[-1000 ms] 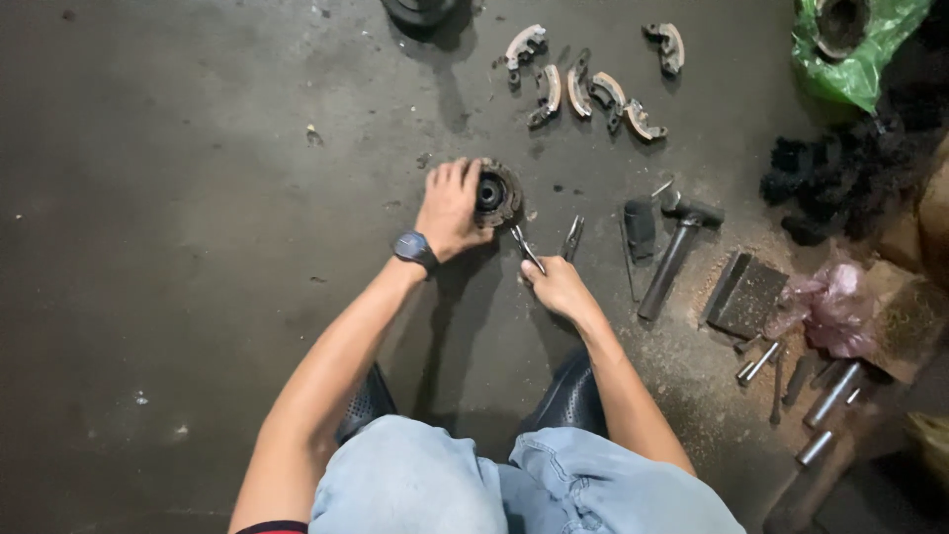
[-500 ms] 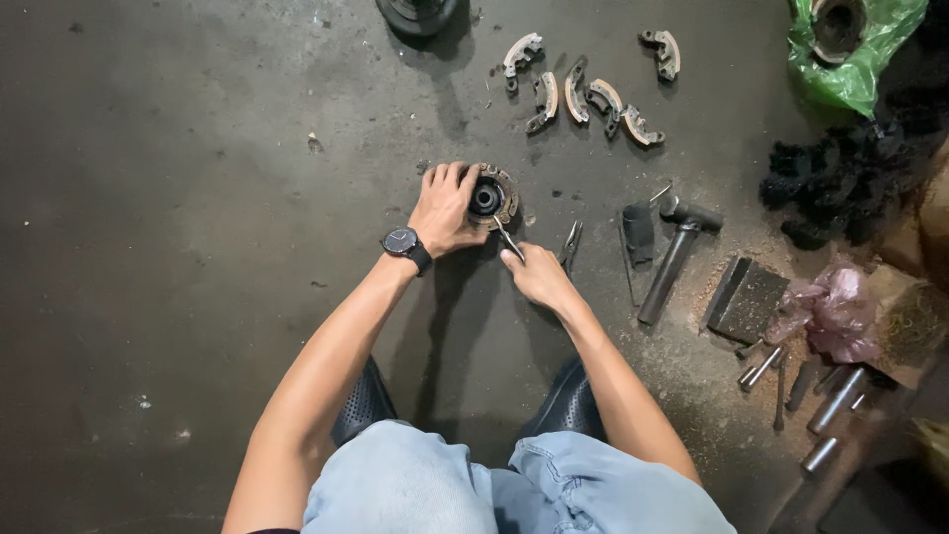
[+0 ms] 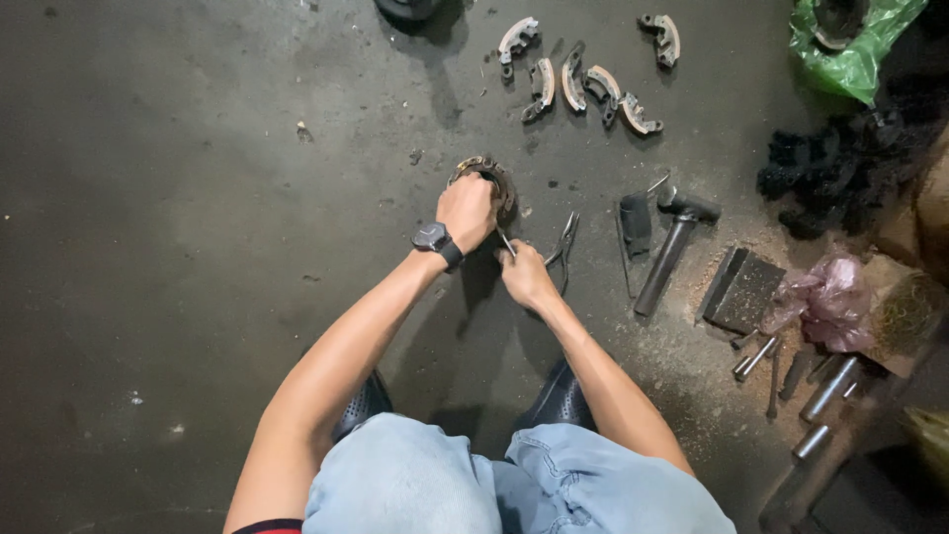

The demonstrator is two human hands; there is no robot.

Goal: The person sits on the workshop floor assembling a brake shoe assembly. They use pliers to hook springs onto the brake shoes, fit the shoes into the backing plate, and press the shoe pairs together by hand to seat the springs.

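Observation:
A round rusty metal part point(image 3: 491, 174) with a dark centre sits on the grimy concrete floor. My left hand point(image 3: 467, 210), with a black watch on the wrist, is closed over the part and covers most of it. My right hand point(image 3: 524, 275) grips a thin metal tool point(image 3: 506, 243) whose tip points up at the part's lower right edge. Slim pliers point(image 3: 564, 239) lie on the floor just right of my right hand.
Several curved brake shoes point(image 3: 583, 84) lie farther up the floor. A hammer point(image 3: 672, 242) and a dark flat piece point(image 3: 635, 222) lie to the right, then a metal block point(image 3: 743, 290), bolts and sockets point(image 3: 791, 381), a pink bag point(image 3: 832, 297) and a green bag point(image 3: 852, 44).
My left hand has slid over the round part, now covering its dark centre. My right hand has moved the thin tool in closer to the part's edge.

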